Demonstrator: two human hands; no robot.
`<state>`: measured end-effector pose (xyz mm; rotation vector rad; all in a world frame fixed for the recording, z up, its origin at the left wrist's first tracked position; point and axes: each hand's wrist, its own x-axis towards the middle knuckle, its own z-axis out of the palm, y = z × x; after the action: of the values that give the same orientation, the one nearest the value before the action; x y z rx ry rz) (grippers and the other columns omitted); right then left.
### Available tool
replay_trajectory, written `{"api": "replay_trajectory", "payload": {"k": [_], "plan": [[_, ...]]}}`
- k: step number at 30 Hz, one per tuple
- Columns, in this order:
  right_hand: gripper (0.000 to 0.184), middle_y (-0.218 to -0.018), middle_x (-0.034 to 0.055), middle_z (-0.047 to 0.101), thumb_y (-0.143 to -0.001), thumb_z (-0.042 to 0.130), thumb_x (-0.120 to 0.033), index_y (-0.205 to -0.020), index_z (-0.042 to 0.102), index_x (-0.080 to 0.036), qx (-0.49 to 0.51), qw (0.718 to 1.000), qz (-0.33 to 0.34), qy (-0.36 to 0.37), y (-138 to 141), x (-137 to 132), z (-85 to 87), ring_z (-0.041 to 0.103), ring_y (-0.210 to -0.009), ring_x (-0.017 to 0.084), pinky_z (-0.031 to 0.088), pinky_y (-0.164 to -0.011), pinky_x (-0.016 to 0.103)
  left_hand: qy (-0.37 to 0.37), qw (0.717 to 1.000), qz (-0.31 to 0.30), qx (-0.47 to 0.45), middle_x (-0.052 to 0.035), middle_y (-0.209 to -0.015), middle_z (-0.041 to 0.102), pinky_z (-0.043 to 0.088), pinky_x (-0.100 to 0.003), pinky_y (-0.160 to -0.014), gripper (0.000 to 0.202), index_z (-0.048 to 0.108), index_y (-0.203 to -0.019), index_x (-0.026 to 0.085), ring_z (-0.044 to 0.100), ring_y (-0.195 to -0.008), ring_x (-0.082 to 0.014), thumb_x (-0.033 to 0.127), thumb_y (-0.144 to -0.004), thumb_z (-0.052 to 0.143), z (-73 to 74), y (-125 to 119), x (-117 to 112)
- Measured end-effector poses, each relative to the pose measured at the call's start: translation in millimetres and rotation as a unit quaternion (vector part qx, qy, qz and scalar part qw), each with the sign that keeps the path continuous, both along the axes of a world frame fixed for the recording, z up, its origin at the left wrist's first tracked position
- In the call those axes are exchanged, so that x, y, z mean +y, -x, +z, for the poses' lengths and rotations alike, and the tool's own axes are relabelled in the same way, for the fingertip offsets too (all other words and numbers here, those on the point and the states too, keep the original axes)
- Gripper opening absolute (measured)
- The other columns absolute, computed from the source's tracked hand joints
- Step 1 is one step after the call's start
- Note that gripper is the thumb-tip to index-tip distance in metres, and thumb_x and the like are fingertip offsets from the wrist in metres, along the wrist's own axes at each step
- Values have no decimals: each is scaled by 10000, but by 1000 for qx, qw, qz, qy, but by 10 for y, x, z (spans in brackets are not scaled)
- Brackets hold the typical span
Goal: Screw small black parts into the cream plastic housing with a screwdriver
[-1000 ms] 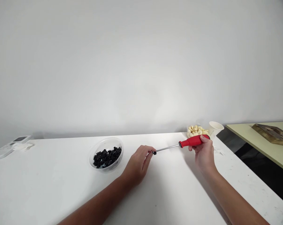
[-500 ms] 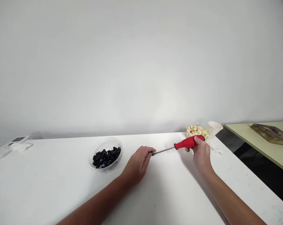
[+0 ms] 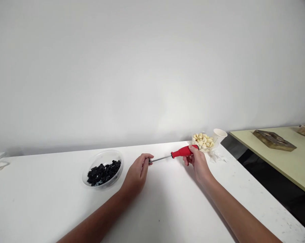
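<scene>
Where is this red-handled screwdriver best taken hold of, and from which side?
Best by its red grip, coming from the right, as the right hand does: the grip is the thick part at that end and offers the most to close around. The thin metal shaft is too slim, and its far end sits in the left hand.

A clear plastic bowl (image 3: 104, 154) of black pieces is set on the white counter (image 3: 41, 189), with pale nuts (image 3: 202, 141) beside a paper cup (image 3: 219, 135) further along; a wooden slab (image 3: 273, 140) is laid on a pale green table (image 3: 268, 165).
</scene>
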<state>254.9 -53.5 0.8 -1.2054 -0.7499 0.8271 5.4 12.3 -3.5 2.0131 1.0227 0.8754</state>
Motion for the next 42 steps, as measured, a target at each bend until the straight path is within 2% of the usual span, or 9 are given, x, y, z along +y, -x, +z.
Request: {"api": "replay_trajectory", "payload": {"k": [6, 11, 17, 23, 30, 35, 42], "plan": [[555, -512, 27, 565, -948, 573, -586, -562, 547, -189, -15, 999, 36, 22, 9, -16, 19, 473, -500, 138, 386, -510, 272, -4, 1000, 11, 15, -32, -976, 689, 497, -330, -796, 318, 581, -1180, 253, 656, -886, -208, 389, -1080, 312, -41, 18, 10], [554, -470, 15, 547, -920, 603, -603, -547, 484, -211, 11, 999, 10, 50, 3, 2, 32, 456, -459, 132, 373, -483, 266, -5, 1000, 0, 20, -38, -982, 675, 495, -352, -834, 314, 559, -1199, 253, 652, -899, -214, 395, -1087, 303, -18, 31, -13], [508, -460, -11, 521, -926, 586, -563, -573, 461, -220, 36, 998, -37, 42, -45, 19, 41, 461, -440, 125, 370, -459, 256, -11, 999, -43, 15, -51, -1047, 696, 503, -359, -865, 297, 560, -1263, 255, 662, -958, -224, 403, -1067, 391, 48, 27, -79], [478, -449, -12, 516, -913, 586, -527, -568, 465, -220, 40, 996, -72, 37, -108, 33, 24, 458, -438, 125, 367, -448, 258, -29, 998, -41, 24, -55, -1087, 689, 518, -319, -782, 330, 559, -1340, 267, 626, -851, -187, 366, -1045, 449, 24, 16, -67], [474, -445, -17, 492, -922, 577, -511, -565, 466, -219, 33, 996, -73, 35, -104, 27, 33, 426, -447, 123, 341, -445, 258, -57, 996, -64, 13, -57, -1161, 726, 513, -350, -901, 325, 571, -1346, 267, 659, -1038, -206, 339, -1069, 417, 0, 24, -26], [478, -445, -12, 506, -925, 577, -521, -572, 467, -218, 40, 996, -65, 40, -100, 32, 16, 438, -447, 127, 350, -455, 254, -65, 996, -60, 9, -61, -1163, 746, 534, -357, -895, 322, 601, -1325, 268, 670, -1017, -210, 347, -1067, 424, 6, 25, -23], [448, -449, -1, 541, -943, 531, -521, -618, 502, -214, 66, 997, -27, 37, -92, 65, -20, 428, -414, 127, 331, -435, 252, -43, 999, -28, 16, -45, -1177, 732, 561, -301, -772, 307, 642, -1288, 300, 668, -924, -195, 383, -1041, 480, 16, 29, -22]]}}
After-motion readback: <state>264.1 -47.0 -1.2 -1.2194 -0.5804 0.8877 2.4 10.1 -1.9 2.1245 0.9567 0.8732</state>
